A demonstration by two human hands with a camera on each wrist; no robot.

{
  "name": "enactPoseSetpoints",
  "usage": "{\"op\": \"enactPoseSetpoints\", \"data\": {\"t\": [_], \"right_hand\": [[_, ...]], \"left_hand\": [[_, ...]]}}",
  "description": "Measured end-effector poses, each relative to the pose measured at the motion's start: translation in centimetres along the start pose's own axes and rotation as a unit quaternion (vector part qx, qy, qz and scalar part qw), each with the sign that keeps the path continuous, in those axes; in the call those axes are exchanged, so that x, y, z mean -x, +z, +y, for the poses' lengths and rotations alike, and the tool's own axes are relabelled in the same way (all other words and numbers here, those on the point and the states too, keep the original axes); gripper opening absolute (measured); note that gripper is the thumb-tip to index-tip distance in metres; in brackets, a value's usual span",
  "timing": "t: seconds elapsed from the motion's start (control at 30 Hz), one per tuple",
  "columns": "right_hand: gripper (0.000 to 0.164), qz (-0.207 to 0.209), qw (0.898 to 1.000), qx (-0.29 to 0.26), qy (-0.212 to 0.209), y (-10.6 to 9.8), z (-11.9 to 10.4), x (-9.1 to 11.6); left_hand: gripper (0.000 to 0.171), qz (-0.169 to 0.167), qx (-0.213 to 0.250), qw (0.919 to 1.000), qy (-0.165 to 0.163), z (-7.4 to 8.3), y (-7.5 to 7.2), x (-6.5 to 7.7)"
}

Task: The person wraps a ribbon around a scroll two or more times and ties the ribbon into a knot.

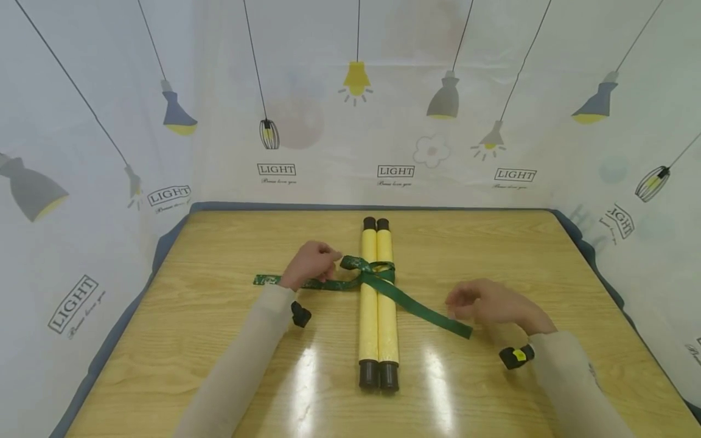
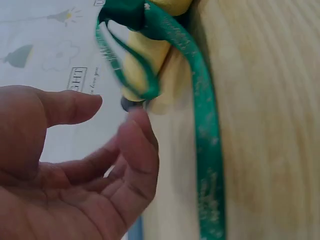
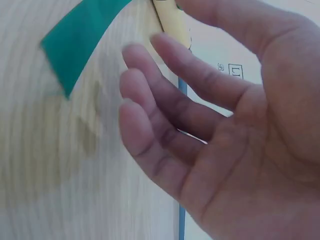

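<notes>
Two yellow tubes (image 1: 369, 322) with dark end caps lie side by side on the table. A green ribbon (image 1: 421, 309) goes round them, knotted on top with a small loop and two long tails. My left hand (image 1: 312, 264) is just left of the loop, over the left tail. In the left wrist view its thumb and fingers stand apart, fingertips right by the ribbon loop (image 2: 120, 75). My right hand (image 1: 493, 303) hovers beside the end of the right tail. Its fingers are loosely bent with nothing in them, the ribbon end (image 3: 75, 50) apart from them.
The wooden table (image 1: 219, 243) has a blue edge (image 1: 328, 205) along its back and sides. A white sheet (image 1: 339, 134) printed with lamps hangs behind and at both sides. A black band (image 1: 516, 356) is on the right wrist, with another on the left.
</notes>
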State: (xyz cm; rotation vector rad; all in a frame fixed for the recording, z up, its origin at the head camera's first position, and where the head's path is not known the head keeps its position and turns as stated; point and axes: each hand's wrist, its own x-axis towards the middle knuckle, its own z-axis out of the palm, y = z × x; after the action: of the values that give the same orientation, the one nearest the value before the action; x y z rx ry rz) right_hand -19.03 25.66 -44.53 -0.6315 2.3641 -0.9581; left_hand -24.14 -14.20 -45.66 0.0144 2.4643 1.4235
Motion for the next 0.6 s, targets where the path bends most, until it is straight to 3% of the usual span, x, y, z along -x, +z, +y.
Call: {"op": "enactPoseSetpoints", "data": {"t": [0.1, 0.23, 0.43, 0.6], "right_hand": [[0.034, 0.031, 0.999, 0.006, 0.003, -0.2, -0.3, -0.6], [0.034, 0.081, 0.996, 0.027, -0.009, -0.3, -0.9, -1.9], [0.034, 0.143, 0.988, 0.048, -0.037, 0.0, -2.1, -4.6], [0.031, 0.16, 0.984, 0.052, -0.063, 1.1, -3.5, -6.9]], "left_hand": [[0.035, 0.054, -0.055, 0.9964, 0.037, 0.9, -0.4, 0.7], [0.026, 0.105, -0.11, 0.979, 0.136, 2.1, -0.4, 1.5], [0.011, 0.053, -0.131, 0.9526, 0.269, 2.6, 1.0, 1.8], [0.014, -0.009, -0.155, 0.9405, 0.302, 2.8, 2.9, 1.7]]}}
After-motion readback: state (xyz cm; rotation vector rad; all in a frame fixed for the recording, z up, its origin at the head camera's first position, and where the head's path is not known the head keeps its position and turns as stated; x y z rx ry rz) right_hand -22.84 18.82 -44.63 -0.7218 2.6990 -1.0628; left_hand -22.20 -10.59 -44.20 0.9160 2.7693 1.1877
